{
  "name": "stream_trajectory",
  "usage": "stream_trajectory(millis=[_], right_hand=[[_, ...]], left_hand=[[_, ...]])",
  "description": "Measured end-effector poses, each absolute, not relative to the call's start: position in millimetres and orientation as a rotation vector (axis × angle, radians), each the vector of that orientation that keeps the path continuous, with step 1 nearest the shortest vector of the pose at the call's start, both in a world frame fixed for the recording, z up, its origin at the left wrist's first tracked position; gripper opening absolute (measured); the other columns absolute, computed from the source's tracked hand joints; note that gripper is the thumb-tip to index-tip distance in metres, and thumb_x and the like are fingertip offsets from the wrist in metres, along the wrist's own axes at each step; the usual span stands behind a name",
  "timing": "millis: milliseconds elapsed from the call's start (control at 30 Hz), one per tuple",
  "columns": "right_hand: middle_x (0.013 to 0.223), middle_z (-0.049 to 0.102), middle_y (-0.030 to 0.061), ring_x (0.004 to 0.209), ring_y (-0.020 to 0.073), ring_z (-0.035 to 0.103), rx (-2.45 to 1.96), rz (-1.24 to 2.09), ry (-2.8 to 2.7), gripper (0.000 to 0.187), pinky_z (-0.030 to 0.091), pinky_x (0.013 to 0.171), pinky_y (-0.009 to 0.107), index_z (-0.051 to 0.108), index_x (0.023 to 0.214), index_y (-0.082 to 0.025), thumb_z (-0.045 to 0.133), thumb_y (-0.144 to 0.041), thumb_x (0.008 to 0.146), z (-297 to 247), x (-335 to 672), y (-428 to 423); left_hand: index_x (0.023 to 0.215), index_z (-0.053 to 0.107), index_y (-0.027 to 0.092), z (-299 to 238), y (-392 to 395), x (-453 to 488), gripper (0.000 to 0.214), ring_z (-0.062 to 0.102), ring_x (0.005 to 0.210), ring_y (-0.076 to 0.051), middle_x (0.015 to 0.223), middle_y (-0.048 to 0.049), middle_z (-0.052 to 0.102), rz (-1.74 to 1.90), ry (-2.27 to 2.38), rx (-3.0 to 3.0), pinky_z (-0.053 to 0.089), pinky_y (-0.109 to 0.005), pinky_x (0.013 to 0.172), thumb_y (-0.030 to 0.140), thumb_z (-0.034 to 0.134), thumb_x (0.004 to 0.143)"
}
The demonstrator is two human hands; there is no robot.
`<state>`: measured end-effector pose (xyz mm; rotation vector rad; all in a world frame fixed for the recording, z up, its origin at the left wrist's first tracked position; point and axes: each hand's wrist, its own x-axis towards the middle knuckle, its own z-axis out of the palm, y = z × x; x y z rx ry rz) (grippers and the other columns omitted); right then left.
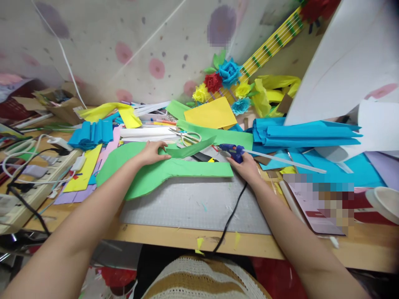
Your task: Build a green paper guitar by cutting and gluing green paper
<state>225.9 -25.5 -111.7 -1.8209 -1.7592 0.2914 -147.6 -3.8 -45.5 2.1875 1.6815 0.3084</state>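
A green guitar-shaped sheet [146, 174] lies flat on the grey cutting mat [193, 203], its long neck pointing right. My left hand [152, 153] rests over its upper edge, with thumb and fingers closed about the near end of a green paper strip [196, 148]. The strip's other end rises to the right. In my right hand [246, 167] is a blue glue gun [232, 152], its nozzle pointing left toward the strip. A long white glue stick [289, 161] sticks out of its back. Scissors [187, 137] and a black-and-yellow cutter [204, 157] lie just beyond.
The glue gun's black cord [232, 216] runs over the mat to the table's front edge. Blue crepe paper [305, 133] lies at right, near a red-and-white cup [370, 205]. At left stands a power strip [46, 178]. A flower-decorated yellow guitar [268, 50] leans behind.
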Motion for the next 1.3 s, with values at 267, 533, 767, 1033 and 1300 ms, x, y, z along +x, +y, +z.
stream_trajectory(millis=[267,533,767,1033,1300], right_hand=[[0.095,0.065,0.0136,0.091,0.0279,0.058,-1.833,0.349,-1.733,0.045,0.045,0.078,0.039,0.060,0.085,-0.018,0.053,-0.060,0.072,-110.4,225.7,-26.0],[0.094,0.066,0.0129,0.092,0.0284,0.059,-1.819,0.393,-1.716,0.045,0.045,0.078,0.039,0.062,0.086,-0.018,0.053,-0.059,0.073,-106.3,223.4,-28.8],[0.098,0.066,0.0136,0.092,0.0283,0.058,-1.794,0.396,-1.719,0.043,0.045,0.080,0.041,0.061,0.088,-0.017,0.054,-0.056,0.073,-109.2,225.1,-28.9],[0.097,0.065,0.0131,0.091,0.0282,0.059,-1.809,0.402,-1.710,0.046,0.046,0.077,0.040,0.061,0.091,-0.017,0.054,-0.059,0.072,-107.3,224.4,-30.2],[0.100,0.064,0.0148,0.094,0.0298,0.058,-1.781,0.314,-1.780,0.049,0.045,0.078,0.040,0.060,0.095,-0.017,0.056,-0.060,0.073,-109.3,228.6,-32.2]], left_hand=[[0.098,0.058,0.021,-43.9,4.5,-147.5,0.048,0.060,0.096,-0.024,0.103,-0.0061,0.066,0.287,1.653,2.044,0.042,-0.039,0.089,0.054,0.060,0.063],[0.099,0.051,0.020,-48.2,0.0,-146.6,0.044,0.049,0.099,-0.025,0.095,-0.0054,0.062,0.350,1.712,2.052,0.040,-0.040,0.089,0.046,0.061,0.064],[0.103,0.049,0.022,-49.2,0.3,-144.2,0.047,0.046,0.098,-0.025,0.090,-0.0030,0.060,0.385,1.749,1.972,0.037,-0.040,0.090,0.040,0.062,0.063],[0.104,0.051,0.019,-49.8,-1.7,-149.1,0.048,0.047,0.097,-0.024,0.094,-0.0046,0.060,0.372,1.701,2.029,0.035,-0.040,0.094,0.053,0.054,0.070],[0.110,0.045,0.021,-51.8,-5.9,-143.8,0.050,0.046,0.098,-0.025,0.089,-0.0036,0.059,0.429,1.716,2.044,0.036,-0.043,0.093,0.040,0.063,0.066]])
